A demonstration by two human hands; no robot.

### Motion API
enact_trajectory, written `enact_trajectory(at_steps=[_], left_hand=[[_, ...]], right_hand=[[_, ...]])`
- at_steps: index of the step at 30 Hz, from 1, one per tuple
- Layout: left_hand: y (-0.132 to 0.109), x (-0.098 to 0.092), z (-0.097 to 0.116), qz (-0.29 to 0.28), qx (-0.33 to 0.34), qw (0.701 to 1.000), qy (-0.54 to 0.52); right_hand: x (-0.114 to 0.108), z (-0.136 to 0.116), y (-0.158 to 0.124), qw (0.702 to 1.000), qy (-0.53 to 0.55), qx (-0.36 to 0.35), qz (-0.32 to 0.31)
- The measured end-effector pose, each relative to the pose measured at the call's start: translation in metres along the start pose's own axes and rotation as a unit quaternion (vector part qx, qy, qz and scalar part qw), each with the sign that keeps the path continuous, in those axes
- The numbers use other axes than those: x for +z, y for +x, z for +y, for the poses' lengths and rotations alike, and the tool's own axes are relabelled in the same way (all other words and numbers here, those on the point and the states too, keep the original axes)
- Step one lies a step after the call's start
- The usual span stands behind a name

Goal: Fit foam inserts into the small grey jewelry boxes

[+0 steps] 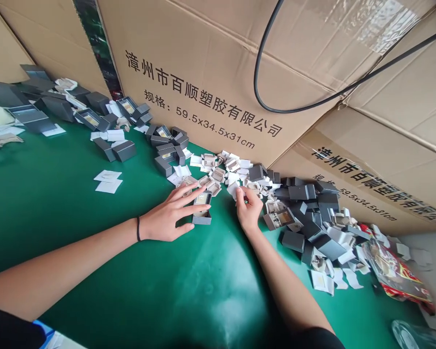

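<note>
My left hand (175, 213) is spread flat with its fingers apart over a small dark grey box (202, 219). Its fingertips reach across the box, which lies open with a pale insert inside, and the thumb touches its near left side. To the right, my right hand (249, 208) is closed in a pinch on a small white paper slip (234, 189), partly hidden by the fingers. Just beyond both hands lies a heap of folded cardboard inserts (216, 174) and white slips.
Dark grey boxes (307, 194) pile up on the right, with more boxes (58, 107) at the left. Two white papers (108, 181) lie on the green table (138, 291). Large cartons (203, 63) stand behind, a black cable (256, 77) hanging before them. A red plastic package (399, 274) sits far right.
</note>
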State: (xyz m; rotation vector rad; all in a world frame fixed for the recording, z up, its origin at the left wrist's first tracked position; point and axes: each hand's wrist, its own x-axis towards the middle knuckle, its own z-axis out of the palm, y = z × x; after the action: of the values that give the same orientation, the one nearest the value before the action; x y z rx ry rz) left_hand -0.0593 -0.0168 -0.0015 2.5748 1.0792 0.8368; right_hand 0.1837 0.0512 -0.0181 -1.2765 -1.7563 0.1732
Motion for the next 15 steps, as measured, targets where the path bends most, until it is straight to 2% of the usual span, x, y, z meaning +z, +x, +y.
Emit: enact_trajectory(at_steps=[3, 6, 8, 10, 12, 15], left_hand=[[0.001, -0.004, 0.000, 0.013, 0.023, 0.999, -0.037], [0.003, -0.003, -0.003, 0.089, 0.003, 0.995, -0.045], [0.004, -0.001, -0.006, 0.133, -0.004, 0.991, -0.031], [0.004, 0.000, -0.007, 0.157, 0.004, 0.987, -0.019], [0.004, 0.001, -0.008, 0.174, 0.003, 0.984, -0.021], [0.006, 0.000, -0.009, 0.201, -0.018, 0.978, -0.048]], right_hand=[[0.002, -0.009, -0.007, 0.993, 0.003, -0.114, -0.022], [0.005, -0.020, -0.017, 0.964, 0.020, -0.248, -0.096], [0.009, -0.028, -0.023, 0.943, 0.032, -0.298, -0.145], [0.013, -0.035, -0.028, 0.935, 0.051, -0.309, -0.168], [0.015, -0.042, -0.031, 0.937, 0.086, -0.291, -0.173], [0.015, -0.053, -0.032, 0.952, 0.161, -0.205, -0.161]])
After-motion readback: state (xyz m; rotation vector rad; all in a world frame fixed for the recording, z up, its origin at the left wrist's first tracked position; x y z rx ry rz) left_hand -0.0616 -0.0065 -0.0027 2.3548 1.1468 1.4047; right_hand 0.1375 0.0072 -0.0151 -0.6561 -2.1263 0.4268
